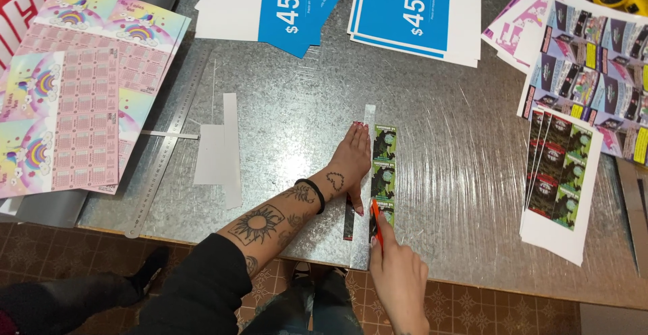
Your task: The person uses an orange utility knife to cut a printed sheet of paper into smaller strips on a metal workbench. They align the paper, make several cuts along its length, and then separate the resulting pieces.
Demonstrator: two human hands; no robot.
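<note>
Printed strip (385,173) between both hands

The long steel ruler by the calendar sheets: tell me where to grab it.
Take the long steel ruler at its near end, from the table's front edge: it lies flat and thin, that end juts slightly past the edge, nothing covering it.

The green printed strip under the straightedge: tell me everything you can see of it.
The green printed strip is a narrow paper piece showing three dark green and black panels stacked end to end. It lies flat on the galvanized metal table, running away from the person. A metal straightedge lies along its left edge, pressed down by the left hand. The right hand holds an orange cutter at the strip's near end. A thin dark offcut lies just left.
</note>
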